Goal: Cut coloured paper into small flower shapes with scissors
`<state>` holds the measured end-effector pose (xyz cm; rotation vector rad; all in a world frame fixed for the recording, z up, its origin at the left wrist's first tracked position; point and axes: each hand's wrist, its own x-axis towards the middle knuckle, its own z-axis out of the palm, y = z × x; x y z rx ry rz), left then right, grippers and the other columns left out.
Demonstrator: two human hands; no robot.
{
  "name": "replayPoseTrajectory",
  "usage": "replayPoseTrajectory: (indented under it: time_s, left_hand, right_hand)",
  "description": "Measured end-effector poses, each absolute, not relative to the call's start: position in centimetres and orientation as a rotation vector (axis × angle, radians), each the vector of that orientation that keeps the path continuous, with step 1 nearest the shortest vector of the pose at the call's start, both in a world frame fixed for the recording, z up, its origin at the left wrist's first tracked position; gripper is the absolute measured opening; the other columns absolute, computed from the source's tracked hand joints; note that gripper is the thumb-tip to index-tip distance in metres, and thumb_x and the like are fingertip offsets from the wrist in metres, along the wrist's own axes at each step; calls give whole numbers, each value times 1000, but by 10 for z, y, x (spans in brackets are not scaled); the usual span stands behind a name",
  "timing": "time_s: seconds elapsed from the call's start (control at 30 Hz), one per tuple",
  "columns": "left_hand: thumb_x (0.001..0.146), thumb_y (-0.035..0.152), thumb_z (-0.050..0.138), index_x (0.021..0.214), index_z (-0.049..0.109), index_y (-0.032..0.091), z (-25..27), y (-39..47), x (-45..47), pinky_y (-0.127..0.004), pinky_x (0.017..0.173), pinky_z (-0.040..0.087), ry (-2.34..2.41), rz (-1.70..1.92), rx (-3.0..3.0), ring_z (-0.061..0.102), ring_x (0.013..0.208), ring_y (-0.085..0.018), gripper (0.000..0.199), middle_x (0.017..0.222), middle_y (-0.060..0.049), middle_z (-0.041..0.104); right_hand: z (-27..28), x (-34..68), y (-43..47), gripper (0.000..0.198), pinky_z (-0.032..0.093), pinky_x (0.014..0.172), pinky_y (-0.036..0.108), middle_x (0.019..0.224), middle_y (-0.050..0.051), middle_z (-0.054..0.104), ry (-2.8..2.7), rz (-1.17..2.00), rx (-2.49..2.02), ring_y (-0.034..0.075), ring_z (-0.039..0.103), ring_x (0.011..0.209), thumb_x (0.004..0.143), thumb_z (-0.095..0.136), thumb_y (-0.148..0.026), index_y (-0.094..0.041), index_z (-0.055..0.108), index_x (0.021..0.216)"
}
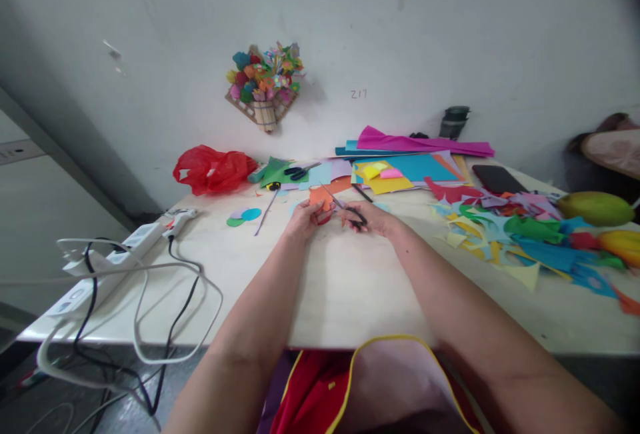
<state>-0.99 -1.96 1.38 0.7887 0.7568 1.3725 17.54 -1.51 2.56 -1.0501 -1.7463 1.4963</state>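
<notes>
In my left hand [306, 217] is a piece of orange paper [320, 198], pinched between thumb and fingers. My right hand [374, 218] grips black-handled scissors [356, 217], whose blades point up and left beside the orange paper; whether they touch it I cannot tell. Small orange scraps and a bit of red paper show just under the hands. Blue, green and lilac paper circles [251, 215] lie left of my left hand, near a thin stick [267, 212]. Another pair of scissors [296, 173] rests on green paper farther back.
A white power strip [113, 267] with tangled cables is on the left. A red plastic bag [215, 171] sits at the back. Coloured sheets [425, 169] are stacked behind my hands. Paper scraps [500, 234], a phone [499, 179] and a yellow-green fruit [595, 208] are on the right.
</notes>
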Motion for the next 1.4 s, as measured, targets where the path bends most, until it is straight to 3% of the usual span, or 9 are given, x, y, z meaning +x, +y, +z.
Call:
replayPoseTrajectory:
  time_s: [0.7,1.1,1.4]
  left_hand:
    - [73,3,68,89,67,9,9,-15,-13,-37,86,60,776,1403,766,74,88,-25,17,90,-12,74]
    - [73,2,68,85,66,8,11,-17,-11,-31,77,61,743,1419,759,74,79,-22,13,84,-11,73]
    - [73,3,68,86,66,8,10,-16,-12,-37,85,59,749,1427,758,74,85,-25,14,85,-11,73]
  right_hand:
    - [28,174,-18,23,24,29,15,50,-4,56,-1749,1453,-1099,5,47,36,86,69,-32,-15,59,75]
    - [34,171,-22,21,26,30,15,46,-5,52,-1682,1481,-1134,5,45,35,85,69,-29,-15,61,73]
    - [33,170,-20,22,30,32,16,46,-5,53,-1659,1495,-1139,5,44,35,82,72,-28,-15,59,70]
